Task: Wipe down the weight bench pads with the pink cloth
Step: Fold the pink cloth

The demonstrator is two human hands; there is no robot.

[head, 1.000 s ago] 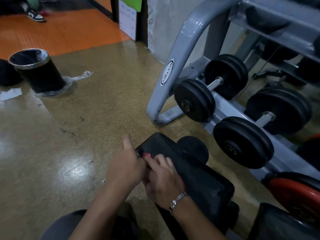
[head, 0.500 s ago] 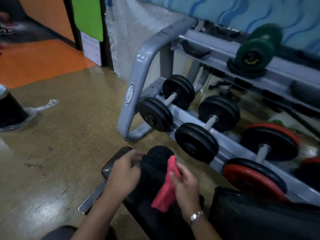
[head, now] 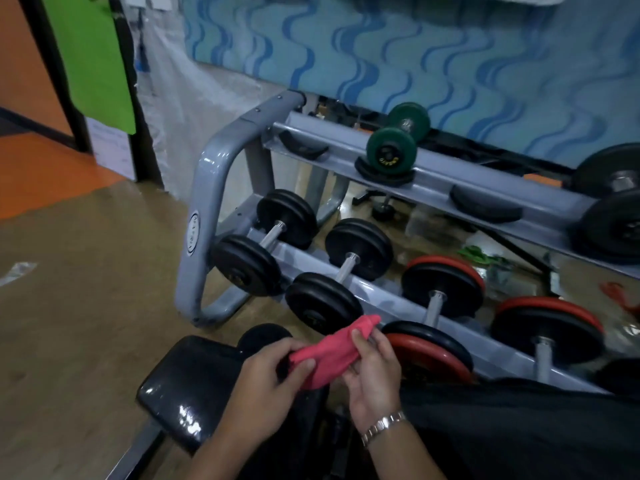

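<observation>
Low in the near middle of the view, above the gap between two black pads, we held the pink cloth [head: 329, 355] bunched up between both hands. Our left hand [head: 263, 379] pinched its near-left end between thumb and curled fingers. Our right hand [head: 372, 379], with a metal watch band [head: 382, 424] on the wrist, gripped the far-right end, fingers curled round the fabric. The cloth hung in the air and, as far as we could tell, touched neither pad.

The small bench pad [head: 187, 386] lay to the near left, glossy and catching the light. The larger pad [head: 519, 427] filled the near right, too dark for us to read its surface. Beyond them stood the grey dumbbell rack [head: 207, 188], with black and red-rimmed weights on the low rail and a green dumbbell [head: 391, 147] on the far upper one.

We judged this a readying step, gathering or folding the cloth, rather than wiping itself. The next move called for one hand to take the cloth as a flat wad, bring it down onto a pad and press it along the surface in sweeps. The other hand could let go and steady the bench. We could not tell which pad would come first, nor how much was already clean.
</observation>
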